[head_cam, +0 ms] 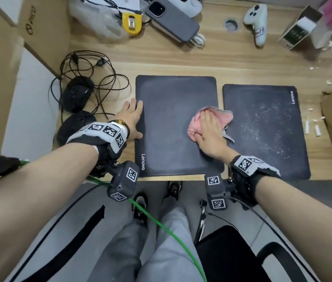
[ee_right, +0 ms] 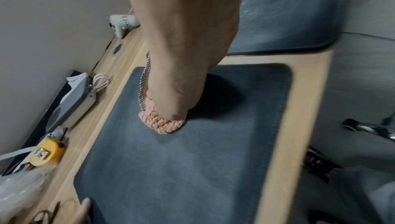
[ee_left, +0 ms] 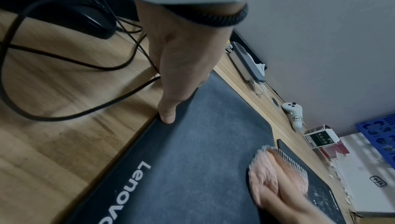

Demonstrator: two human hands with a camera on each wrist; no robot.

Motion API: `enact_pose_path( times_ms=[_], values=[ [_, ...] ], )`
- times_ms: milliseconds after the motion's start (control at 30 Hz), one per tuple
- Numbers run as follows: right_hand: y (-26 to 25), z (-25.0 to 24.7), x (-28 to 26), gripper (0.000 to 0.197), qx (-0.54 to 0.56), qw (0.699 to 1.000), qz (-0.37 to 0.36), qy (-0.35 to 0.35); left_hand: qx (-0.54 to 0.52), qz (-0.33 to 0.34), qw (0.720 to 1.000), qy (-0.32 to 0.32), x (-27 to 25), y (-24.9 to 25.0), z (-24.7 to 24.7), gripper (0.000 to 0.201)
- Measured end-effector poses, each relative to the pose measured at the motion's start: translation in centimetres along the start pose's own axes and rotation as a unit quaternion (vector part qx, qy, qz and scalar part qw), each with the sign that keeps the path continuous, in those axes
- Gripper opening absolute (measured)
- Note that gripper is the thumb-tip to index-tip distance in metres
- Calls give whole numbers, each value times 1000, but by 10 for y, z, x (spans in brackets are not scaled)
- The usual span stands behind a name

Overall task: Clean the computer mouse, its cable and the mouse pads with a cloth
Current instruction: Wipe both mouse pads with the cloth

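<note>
- Pink, soft and fluffy, the cloth [head_cam: 212,123] bunches under your right hand [head_cam: 210,135], whose flat, straight fingers press it onto the near mouse pad [head_cam: 171,123]. It will likely crumple rather than slide evenly, so keep your palm on it.
- That thin, limp pad probably creeps on the desk [head_cam: 222,60]; your left hand [head_cam: 132,119] lies spread on its left edge, pinning it.
- The second mouse pad [head_cam: 266,131], just beside, carries white specks.
- Further left, the black mouse [head_cam: 77,94] looks light and smooth: take it by the sides. Its cable [head_cam: 100,78] lies tangled and floppy, so pinch it through the cloth.
</note>
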State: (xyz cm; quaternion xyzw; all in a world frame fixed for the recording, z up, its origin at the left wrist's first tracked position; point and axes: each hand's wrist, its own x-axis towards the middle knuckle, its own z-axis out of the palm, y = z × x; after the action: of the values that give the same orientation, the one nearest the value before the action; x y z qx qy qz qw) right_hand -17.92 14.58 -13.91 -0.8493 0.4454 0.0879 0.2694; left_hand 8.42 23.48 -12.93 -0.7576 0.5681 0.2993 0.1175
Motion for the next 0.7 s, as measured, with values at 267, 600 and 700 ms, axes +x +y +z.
enact_pose_path(
  times_ms=[267,600,700],
  values=[
    [-59,42,-70,79,-9,999,-24,-34,-2,30,998,59,-12,0,20,86],
    [-50,53,-84,79,0,995,-64,-74,60,32,996,53,-11,-1,15,81],
    [-12,34,-92,81,18,998,10,-57,56,37,996,57,-10,-2,17,81]
  ],
)
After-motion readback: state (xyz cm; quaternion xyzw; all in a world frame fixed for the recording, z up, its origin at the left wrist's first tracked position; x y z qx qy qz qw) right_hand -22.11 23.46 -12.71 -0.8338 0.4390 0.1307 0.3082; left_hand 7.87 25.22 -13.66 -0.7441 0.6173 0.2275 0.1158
